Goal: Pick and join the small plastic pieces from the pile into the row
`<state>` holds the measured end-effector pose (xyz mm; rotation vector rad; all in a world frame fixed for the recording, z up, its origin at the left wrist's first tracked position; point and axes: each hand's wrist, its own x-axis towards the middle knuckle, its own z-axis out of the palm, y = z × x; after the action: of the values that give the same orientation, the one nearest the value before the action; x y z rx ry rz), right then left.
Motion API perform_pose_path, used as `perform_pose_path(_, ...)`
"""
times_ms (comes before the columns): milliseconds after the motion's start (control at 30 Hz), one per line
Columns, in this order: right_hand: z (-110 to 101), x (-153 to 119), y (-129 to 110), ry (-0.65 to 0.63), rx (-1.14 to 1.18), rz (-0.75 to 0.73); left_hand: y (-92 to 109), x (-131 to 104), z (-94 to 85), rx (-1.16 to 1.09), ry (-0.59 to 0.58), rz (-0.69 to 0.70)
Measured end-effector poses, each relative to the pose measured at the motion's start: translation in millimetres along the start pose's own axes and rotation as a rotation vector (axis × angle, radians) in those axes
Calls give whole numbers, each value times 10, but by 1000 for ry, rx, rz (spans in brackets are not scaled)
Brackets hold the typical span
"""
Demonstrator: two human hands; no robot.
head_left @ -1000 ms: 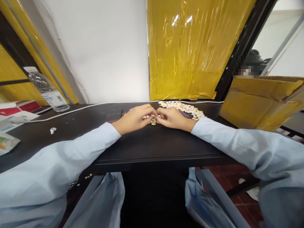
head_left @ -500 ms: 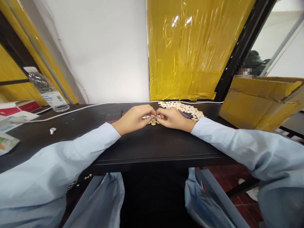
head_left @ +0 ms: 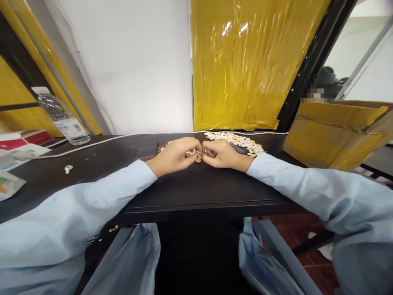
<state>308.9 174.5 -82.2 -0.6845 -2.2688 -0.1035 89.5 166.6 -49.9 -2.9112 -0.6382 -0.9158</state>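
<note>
My left hand [head_left: 175,155] and my right hand [head_left: 223,154] meet at the fingertips over the dark table [head_left: 196,186]. Both are closed in a pinch. A small pale bit shows between the fingertips, too small to name. Below and behind the fingers lie a few small round pieces [head_left: 198,158], yellowish and white, partly covered by the hands. Behind my right hand spreads a pile of small pale flat pieces [head_left: 242,141], with something dark purple among them. Reddish small pieces [head_left: 161,146] peek out behind my left hand.
A white cable [head_left: 123,135] runs along the table's back. On the left are a water bottle [head_left: 66,119], a white earbud [head_left: 68,169] and some packets [head_left: 9,184]. A cardboard box [head_left: 334,133] stands at the right. Part of a person shows behind it.
Both hands stay nearly in place, with small shifts of the fingers. Fewer of the small pieces show below the fingertips now.
</note>
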Motion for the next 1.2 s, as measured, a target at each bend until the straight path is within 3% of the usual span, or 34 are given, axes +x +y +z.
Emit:
perform_pose_path(233,-4,-10,53,24,-46,110,-30,13,-78,34,134,-12)
perform_pose_path(867,-9,21,58,-120,-149,341,-220,-24,48,39,-84,-192)
perform_pose_path(1200,-12,30,70,-117,-139,353,-252,-9,-23,80,-64,-247)
